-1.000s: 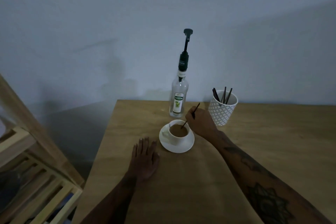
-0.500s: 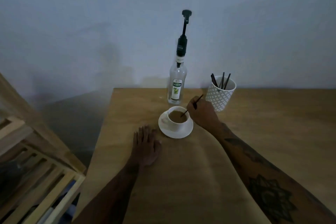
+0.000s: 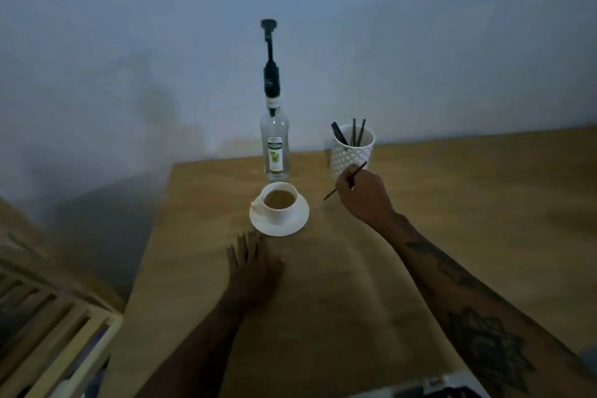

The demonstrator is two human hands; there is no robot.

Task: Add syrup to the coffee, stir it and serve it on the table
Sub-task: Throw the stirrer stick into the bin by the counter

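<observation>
White cup of tan coffee; right hand pinches stirrer

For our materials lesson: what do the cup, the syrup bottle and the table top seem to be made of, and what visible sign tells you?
Cup: probably glazed ceramic; plain white, smooth, thick-walled, matching its saucer.
Syrup bottle: clear glass or hard plastic, cannot tell which; the wall shows through it, and it has a paper-like label and a dark pump.
Table top: wood or wood-look board, matt; tan with faint grain.
</observation>
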